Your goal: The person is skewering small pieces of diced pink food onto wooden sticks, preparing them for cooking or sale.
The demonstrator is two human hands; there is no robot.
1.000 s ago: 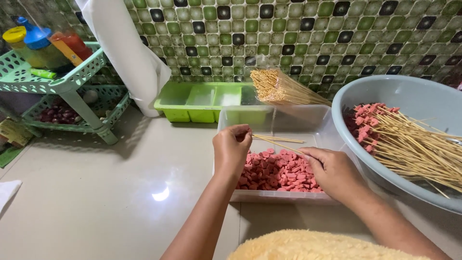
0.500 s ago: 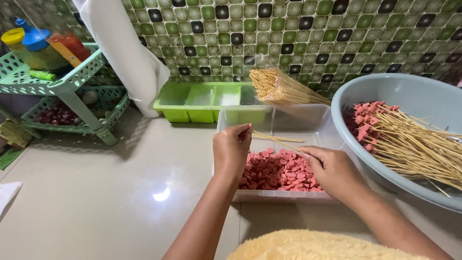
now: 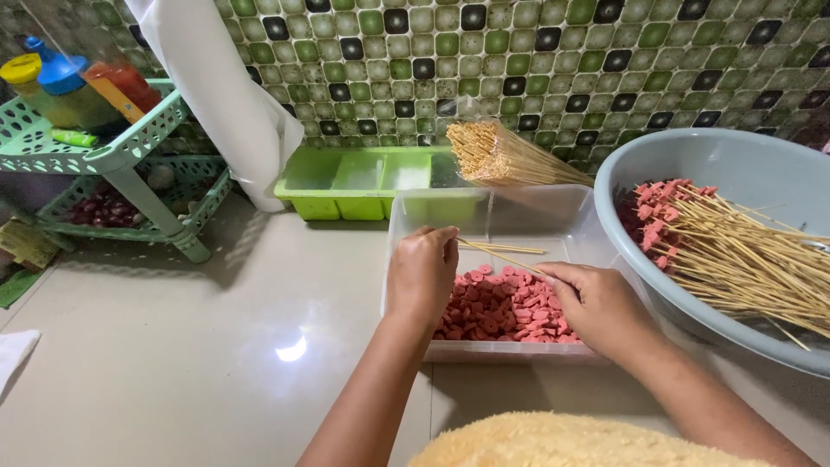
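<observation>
Both hands work over a clear plastic tub [image 3: 510,220] on the pale counter [image 3: 216,346], and between them they hold one thin bamboo skewer [image 3: 497,256]. The left hand [image 3: 421,275] is curled nearly closed, pinching the near-left end of the stick between thumb and fingertips at about the tub's left wall. The right hand [image 3: 596,304] is loosely closed with its fingertips at the stick's other end; whether it grips the stick itself or a slice being pushed on is hidden by the fingers. The skewer hangs just above the heap of pink sausage slices [image 3: 506,307] in the near half of the tub. Its long axis runs from the left hand, higher and farther, down toward the right hand, lower and nearer, so it lies roughly left to right with a slight tilt toward the person. Which end is sharpened cannot be told. The likely trouble, as I judge it, is the point: with fingertips bunched so close to the end, a slice that splits or slips could let the tip run into a finger. A thin stick held only at its ends could also bow or snap under a hard push. Two loose sticks [image 3: 506,248] lie on the tub floor beyond. To the right sits a grey basin [image 3: 735,164] of finished skewers [image 3: 735,259]; a bundle of bare sticks [image 3: 497,156] leans by a green tray [image 3: 363,182].
</observation>
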